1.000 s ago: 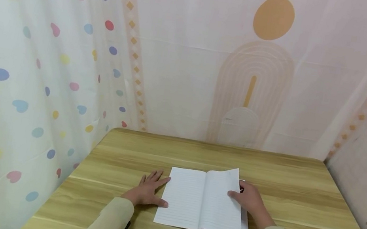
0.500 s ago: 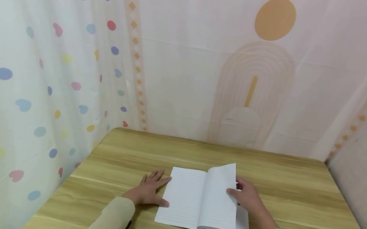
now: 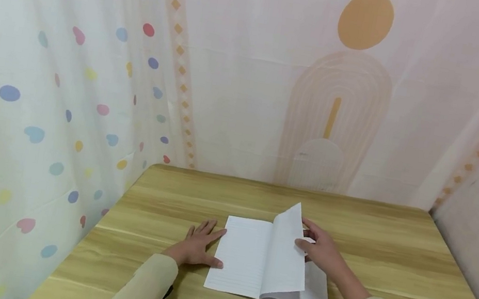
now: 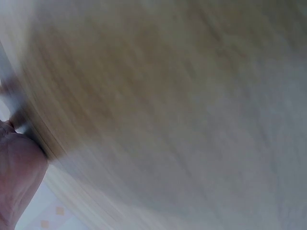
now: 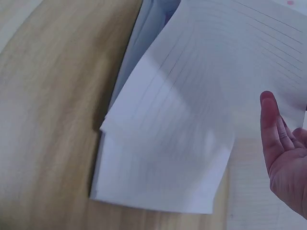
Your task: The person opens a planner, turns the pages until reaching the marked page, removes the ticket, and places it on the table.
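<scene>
An open lined notebook (image 3: pixel 243 257) lies on the table, its left page flat. My left hand (image 3: pixel 195 248) rests at the notebook's left edge with fingers spread, thumb and index fingertip on the margin. On the other side my right hand (image 3: pixel 324 252) pinches the outer edge of a raised page (image 3: pixel 285 261), thumb in front and fingers behind. That page curves up from the spine, and more pages show beneath it. In the right wrist view the thumb of my right hand (image 5: pixel 285 163) lies against the lined sheet (image 5: pixel 192 72). The left wrist view shows only part of my left hand (image 4: pixel 19 177).
The wood-grain table (image 3: pixel 195 192) extends around the notebook on all sides. A dotted curtain (image 3: pixel 42 87) hangs along the left, and a pale patterned curtain (image 3: pixel 248 93) stands behind the table's far edge.
My right hand has moved up and slightly left, lifting the page higher and toward the spine, so more of the pages beneath shows. My left hand has stayed at the left edge.
</scene>
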Tool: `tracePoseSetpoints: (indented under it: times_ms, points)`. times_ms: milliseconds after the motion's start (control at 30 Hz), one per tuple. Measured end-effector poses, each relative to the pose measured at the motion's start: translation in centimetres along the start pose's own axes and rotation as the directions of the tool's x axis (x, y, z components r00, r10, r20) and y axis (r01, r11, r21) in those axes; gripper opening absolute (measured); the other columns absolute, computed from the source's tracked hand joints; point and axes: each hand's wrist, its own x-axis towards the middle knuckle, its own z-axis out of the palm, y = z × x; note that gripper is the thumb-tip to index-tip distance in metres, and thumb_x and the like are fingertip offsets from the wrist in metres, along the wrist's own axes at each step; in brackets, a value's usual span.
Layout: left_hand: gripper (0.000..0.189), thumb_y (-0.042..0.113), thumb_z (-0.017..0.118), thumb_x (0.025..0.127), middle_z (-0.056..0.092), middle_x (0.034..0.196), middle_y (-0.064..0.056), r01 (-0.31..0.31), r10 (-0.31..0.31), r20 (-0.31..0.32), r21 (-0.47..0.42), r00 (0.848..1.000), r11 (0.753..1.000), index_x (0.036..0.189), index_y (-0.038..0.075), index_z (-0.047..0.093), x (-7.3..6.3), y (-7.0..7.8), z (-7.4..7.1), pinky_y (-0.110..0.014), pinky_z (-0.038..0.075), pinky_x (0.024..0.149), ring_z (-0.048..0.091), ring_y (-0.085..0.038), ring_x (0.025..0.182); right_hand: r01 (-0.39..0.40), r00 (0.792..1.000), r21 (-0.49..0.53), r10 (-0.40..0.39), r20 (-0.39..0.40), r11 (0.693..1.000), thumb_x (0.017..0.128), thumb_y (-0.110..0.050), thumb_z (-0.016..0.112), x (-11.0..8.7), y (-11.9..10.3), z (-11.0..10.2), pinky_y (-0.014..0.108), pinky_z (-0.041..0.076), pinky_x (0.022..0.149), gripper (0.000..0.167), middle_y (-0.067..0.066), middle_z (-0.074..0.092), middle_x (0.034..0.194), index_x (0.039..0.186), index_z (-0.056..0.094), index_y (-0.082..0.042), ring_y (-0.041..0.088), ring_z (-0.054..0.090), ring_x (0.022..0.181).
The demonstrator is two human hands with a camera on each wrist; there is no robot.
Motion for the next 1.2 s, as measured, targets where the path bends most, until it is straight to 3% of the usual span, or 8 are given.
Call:
tracePoseSetpoints:
  times_ms: [500, 633, 733, 833, 933, 1033, 1133, 1200]
  points:
    - [0.099, 0.052, 0.079, 0.080, 0.006, 0.164, -0.020, -0.012, 0.012, -0.003, -0.007, 1.000, 1.000, 0.157, 0.013, 0.031, -0.2, 0.2, 0.0, -0.063, -0.002, 0.115, -0.001, -0.041, 0.150, 0.115, 0.983, 0.139, -0.133, 0.130, 0.984, 0.104, -0.022, 0.055, -0.5, -0.9, 1.9, 0.041, 0.058, 0.081, 0.060, 0.030, 0.044, 0.144, 0.154, 0.030, -0.001, 0.036, 0.063, 0.110]
    - [0.099, 0.052, 0.079, 0.080, 0.006, 0.164, -0.020, -0.013, 0.013, -0.004, -0.018, 1.000, 1.000, 0.157, 0.012, 0.031, -0.2, 0.1, 0.0, -0.063, -0.003, 0.115, -0.001, -0.042, 0.150, 0.187, 0.974, 0.023, -0.188, 0.129, 0.982, 0.104, -0.025, 0.054, -0.3, -0.3, 2.9, 0.042, 0.055, 0.087, 0.057, 0.026, 0.049, 0.142, 0.153, 0.035, -0.002, 0.037, 0.062, 0.115]
    - [0.098, 0.051, 0.079, 0.080, 0.006, 0.164, -0.021, -0.020, 0.019, -0.007, -0.030, 1.000, 0.999, 0.156, 0.011, 0.032, -0.3, 0.0, 0.0, -0.063, -0.003, 0.114, -0.001, -0.042, 0.149, 0.254, 0.962, -0.135, -0.235, 0.141, 0.958, 0.101, -0.028, 0.060, -0.3, 0.3, 3.8, 0.047, 0.050, 0.095, 0.058, 0.023, 0.053, 0.140, 0.151, 0.041, -0.004, 0.036, 0.059, 0.119]
    - [0.092, 0.046, 0.078, 0.083, 0.008, 0.164, -0.021, -0.023, 0.022, -0.010, -0.037, 1.000, 0.999, 0.156, 0.011, 0.034, -0.3, -0.1, 0.0, -0.063, -0.003, 0.115, -0.001, -0.042, 0.149, 0.341, 0.936, -0.332, -0.284, 0.210, 0.880, 0.098, -0.031, 0.065, -0.4, 0.9, 4.7, 0.053, 0.041, 0.104, 0.059, 0.019, 0.054, 0.141, 0.147, 0.047, -0.004, 0.038, 0.053, 0.127]
    - [0.084, 0.043, 0.075, 0.087, 0.011, 0.163, -0.020, -0.023, 0.022, -0.026, -0.046, 0.999, 0.999, 0.155, 0.011, 0.036, -0.3, -0.2, 0.0, -0.062, -0.003, 0.115, 0.002, -0.040, 0.150, 0.418, 0.905, -0.534, -0.291, 0.309, 0.735, 0.093, -0.035, 0.069, -0.6, 1.4, 5.5, 0.061, 0.030, 0.109, 0.057, 0.017, 0.054, 0.142, 0.141, 0.056, -0.007, 0.039, 0.046, 0.133]
    - [0.073, 0.036, 0.067, 0.093, 0.014, 0.163, -0.021, -0.032, 0.029, -0.049, -0.063, 0.998, 0.997, 0.154, 0.010, 0.037, -0.3, -0.3, 0.0, -0.062, -0.002, 0.115, 0.004, -0.040, 0.150, 0.455, 0.887, -0.654, -0.243, 0.393, 0.605, 0.089, -0.038, 0.073, -0.9, 1.7, 6.1, 0.066, 0.021, 0.111, 0.054, 0.017, 0.053, 0.142, 0.135, 0.062, -0.013, 0.039, 0.040, 0.138]
    - [0.063, 0.027, 0.057, 0.100, 0.015, 0.162, -0.022, -0.041, 0.036, -0.060, -0.085, 0.998, 0.996, 0.155, 0.008, 0.034, -0.4, -0.2, -0.1, -0.062, -0.002, 0.115, 0.004, -0.041, 0.150, 0.459, 0.883, -0.705, -0.192, 0.428, 0.540, 0.086, -0.041, 0.075, -1.1, 2.0, 6.5, 0.067, 0.018, 0.111, 0.051, 0.015, 0.051, 0.144, 0.132, 0.066, -0.018, 0.038, 0.036, 0.140]
    - [0.056, 0.020, 0.050, 0.103, 0.015, 0.162, -0.023, -0.043, 0.036, -0.066, -0.109, 0.997, 0.993, 0.155, 0.006, 0.033, -0.4, -0.2, -0.2, -0.063, -0.003, 0.115, 0.004, -0.042, 0.149, 0.458, 0.883, -0.718, -0.178, 0.434, 0.525, 0.086, -0.041, 0.075, -1.2, 2.1, 6.6, 0.067, 0.018, 0.111, 0.050, 0.015, 0.051, 0.144, 0.131, 0.067, -0.020, 0.037, 0.035, 0.141]
